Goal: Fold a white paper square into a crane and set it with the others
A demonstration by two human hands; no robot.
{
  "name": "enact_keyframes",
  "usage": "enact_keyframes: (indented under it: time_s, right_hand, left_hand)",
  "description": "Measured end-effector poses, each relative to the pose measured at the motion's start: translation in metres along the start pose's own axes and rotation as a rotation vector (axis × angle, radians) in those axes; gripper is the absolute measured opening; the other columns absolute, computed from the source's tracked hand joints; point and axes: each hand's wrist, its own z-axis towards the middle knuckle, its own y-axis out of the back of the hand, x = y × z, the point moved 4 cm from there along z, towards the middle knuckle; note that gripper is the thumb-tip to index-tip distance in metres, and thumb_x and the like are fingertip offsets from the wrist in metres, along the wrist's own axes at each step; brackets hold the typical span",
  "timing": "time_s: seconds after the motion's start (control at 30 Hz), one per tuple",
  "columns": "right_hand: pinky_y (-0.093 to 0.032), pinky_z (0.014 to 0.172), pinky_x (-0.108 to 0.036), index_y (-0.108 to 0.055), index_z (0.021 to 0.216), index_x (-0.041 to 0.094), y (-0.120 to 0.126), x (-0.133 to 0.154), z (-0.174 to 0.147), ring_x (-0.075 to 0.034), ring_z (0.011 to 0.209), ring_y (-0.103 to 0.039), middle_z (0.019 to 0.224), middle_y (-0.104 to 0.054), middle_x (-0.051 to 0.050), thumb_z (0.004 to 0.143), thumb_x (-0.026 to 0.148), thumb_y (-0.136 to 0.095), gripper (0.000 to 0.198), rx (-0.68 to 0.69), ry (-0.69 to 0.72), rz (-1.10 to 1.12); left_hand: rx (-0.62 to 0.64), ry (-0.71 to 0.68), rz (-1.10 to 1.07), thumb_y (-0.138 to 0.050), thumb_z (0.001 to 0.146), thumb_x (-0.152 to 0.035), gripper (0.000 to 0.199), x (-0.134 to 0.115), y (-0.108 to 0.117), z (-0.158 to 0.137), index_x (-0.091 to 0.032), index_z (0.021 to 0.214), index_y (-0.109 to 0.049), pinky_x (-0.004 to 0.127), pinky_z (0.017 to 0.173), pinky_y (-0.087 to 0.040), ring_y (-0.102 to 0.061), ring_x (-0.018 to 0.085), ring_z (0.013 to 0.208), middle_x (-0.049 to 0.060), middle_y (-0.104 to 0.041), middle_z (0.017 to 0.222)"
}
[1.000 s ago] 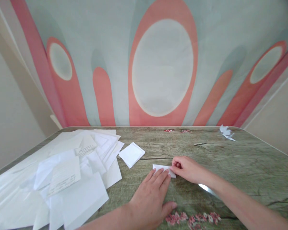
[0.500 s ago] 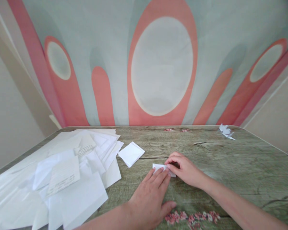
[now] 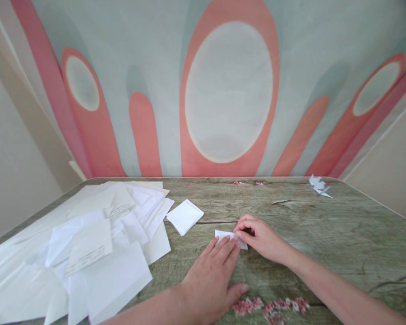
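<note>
A small folded piece of white paper [image 3: 222,234] lies on the wood-patterned table in front of me. My left hand [image 3: 211,275] rests flat over its near edge, fingers stretched out and pressing it down, thumb held apart. At the paper's right end, my right hand [image 3: 262,239] has thumb and index finger pinched together on its upper edge. The left fingertips cover much of the paper, so its folds are only partly visible.
Left of my hands lies a small stack of square white paper [image 3: 185,216]. Farther left spreads a large heap of loose white sheets [image 3: 115,280], some with printed lines. Small folded paper figures [image 3: 319,185] sit at the far right. A patterned wall hanging [image 3: 169,90] rises behind the table [image 3: 341,234].
My right hand has shifted very slightly right along the paper's upper edge. The left hand and the paper stay nearly where they were.
</note>
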Motion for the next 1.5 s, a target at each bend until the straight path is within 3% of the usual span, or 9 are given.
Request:
enact_keyframes:
  time_s: [0.43,0.63,0.8,1.13,1.27,1.37,1.5]
  right_hand:
    - [-0.042,0.072,-0.026,-0.065,0.076,0.018,-0.003,-0.004,0.0,-0.015,0.08,-0.055,0.084,-0.058,-0.003,0.076,0.015,-0.054,0.011,-0.014,-0.015,-0.008]
    - [-0.041,0.073,-0.026,-0.065,0.076,0.018,-0.002,-0.003,0.001,-0.015,0.08,-0.054,0.083,-0.057,-0.003,0.075,0.014,-0.055,0.011,-0.01,-0.014,-0.021]
    - [-0.041,0.073,-0.026,-0.064,0.075,0.018,-0.001,-0.001,0.0,-0.015,0.082,-0.054,0.084,-0.056,-0.003,0.075,0.013,-0.053,0.012,-0.007,-0.02,-0.031]
    - [-0.042,0.076,-0.028,-0.063,0.08,0.017,-0.002,-0.002,-0.002,-0.015,0.083,-0.055,0.085,-0.057,-0.003,0.078,0.016,-0.053,0.01,-0.025,-0.006,-0.069]
    - [-0.044,0.078,-0.031,-0.057,0.104,0.018,0.022,0.014,-0.008,-0.017,0.092,-0.055,0.102,-0.058,-0.006,0.084,0.025,-0.048,0.023,-0.039,-0.021,-0.083]
    - [-0.039,0.089,-0.036,-0.059,0.102,0.02,0.036,0.039,-0.018,-0.018,0.101,-0.05,0.106,-0.057,-0.006,0.088,0.024,-0.043,0.023,-0.034,0.096,-0.203]
    - [-0.039,0.091,-0.039,-0.056,0.11,0.019,0.021,0.051,-0.035,-0.019,0.101,-0.048,0.106,-0.058,-0.006,0.084,0.011,-0.04,0.031,0.05,0.159,-0.322]
  left_hand:
    - [0.008,0.007,-0.021,-0.034,0.089,-0.047,0.06,0.0,0.0,0.0,-0.016,0.138,-0.025,0.039,0.11,-0.018,-0.019,0.023,0.134,0.01,-0.027,0.144]
    - [0.021,0.069,-0.007,-0.045,0.086,-0.039,0.056,0.007,0.005,0.002,-0.014,0.134,-0.031,0.037,0.107,-0.027,-0.028,0.024,0.13,0.011,-0.033,0.141]
    - [0.012,0.063,0.057,-0.043,0.088,-0.038,0.046,0.013,0.008,0.002,-0.017,0.128,-0.038,0.037,0.103,-0.033,-0.039,0.024,0.123,0.009,-0.041,0.134]
    - [0.009,0.038,0.145,-0.044,0.087,-0.037,0.042,0.012,0.009,0.005,-0.018,0.124,-0.042,0.039,0.097,-0.039,-0.044,0.025,0.117,0.01,-0.045,0.129]
    - [-0.002,0.018,0.163,-0.045,0.087,-0.038,0.042,0.012,0.009,0.006,-0.017,0.122,-0.044,0.038,0.097,-0.039,-0.044,0.025,0.116,0.01,-0.046,0.127]
    - [-0.01,0.015,0.157,-0.047,0.086,-0.038,0.041,0.012,0.008,0.007,-0.016,0.12,-0.046,0.037,0.098,-0.038,-0.046,0.024,0.114,0.01,-0.049,0.123]
    - [-0.036,0.03,0.154,-0.047,0.085,-0.04,0.043,0.013,0.006,0.01,-0.015,0.121,-0.045,0.037,0.099,-0.037,-0.044,0.024,0.116,0.01,-0.047,0.125]
